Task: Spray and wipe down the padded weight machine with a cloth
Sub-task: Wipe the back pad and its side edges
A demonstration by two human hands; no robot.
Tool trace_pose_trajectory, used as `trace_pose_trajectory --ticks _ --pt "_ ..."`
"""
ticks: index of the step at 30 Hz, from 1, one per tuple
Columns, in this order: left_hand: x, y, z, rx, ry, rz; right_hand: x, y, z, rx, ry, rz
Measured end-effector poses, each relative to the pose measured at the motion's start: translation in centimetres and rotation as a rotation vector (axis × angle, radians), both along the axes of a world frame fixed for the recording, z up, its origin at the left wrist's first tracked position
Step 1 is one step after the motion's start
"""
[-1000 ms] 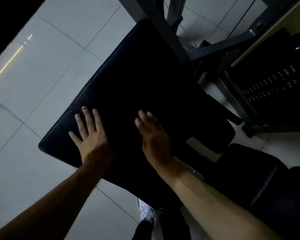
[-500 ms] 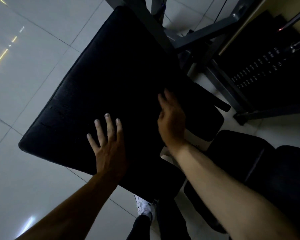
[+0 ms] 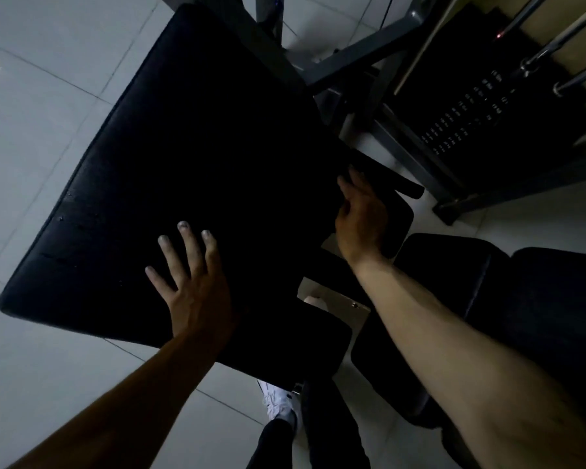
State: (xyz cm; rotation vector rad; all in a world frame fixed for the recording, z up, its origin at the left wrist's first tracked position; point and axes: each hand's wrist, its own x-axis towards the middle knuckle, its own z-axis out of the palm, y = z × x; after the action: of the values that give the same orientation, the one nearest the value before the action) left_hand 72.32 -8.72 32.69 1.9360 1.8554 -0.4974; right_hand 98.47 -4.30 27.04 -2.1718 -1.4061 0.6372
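In the head view the light is low, and the big black padded panel of the weight machine [image 3: 200, 157] fills the middle as one dark slab. We see its stitched seam only along the left edge, and its far end runs under the grey steel frame [image 3: 352, 52]. Our left hand [image 3: 190, 282] lies flat on the pad close to its near edge, fingers straight and spread. Our right hand [image 3: 359, 218] sits at the pad's right edge, fingers close together. Their tips are lost in the dark against a short black bar [image 3: 389, 179], so we cannot tell whether they grip the edge or only rest on it. Both forearms are cut off by the bottom of the picture. Below the pad's near-right corner a white shoe [image 3: 278, 401] shows in part. To the right, a second black cushion [image 3: 454, 299] is just beside the right forearm, its outline hard to trace. Beyond it the black weight stack [image 3: 464, 120] shows only small pale numbers. The frame's struts crowd the right side, while the pale tiled floor [image 3: 48, 96] lies open along the pad's left edge and near-left corner.
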Motion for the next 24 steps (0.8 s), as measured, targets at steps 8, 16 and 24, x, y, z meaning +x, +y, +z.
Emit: trace_pose_trajectory --ticks 8,16,24 --pt "0.0 -0.2 -0.8 0.063 0.01 0.005 -12.7 -14.5 0.6 0.098 0.064 0.383" --pt "0.2 -0.2 -0.7 0.046 -0.007 0.001 -5.3 -4.5 -0.1 0.026 0.136 -0.01" --pt "0.4 0.0 -0.8 0.077 -0.021 0.026 -12.8 -10.9 1.8 0.063 0.004 0.399"
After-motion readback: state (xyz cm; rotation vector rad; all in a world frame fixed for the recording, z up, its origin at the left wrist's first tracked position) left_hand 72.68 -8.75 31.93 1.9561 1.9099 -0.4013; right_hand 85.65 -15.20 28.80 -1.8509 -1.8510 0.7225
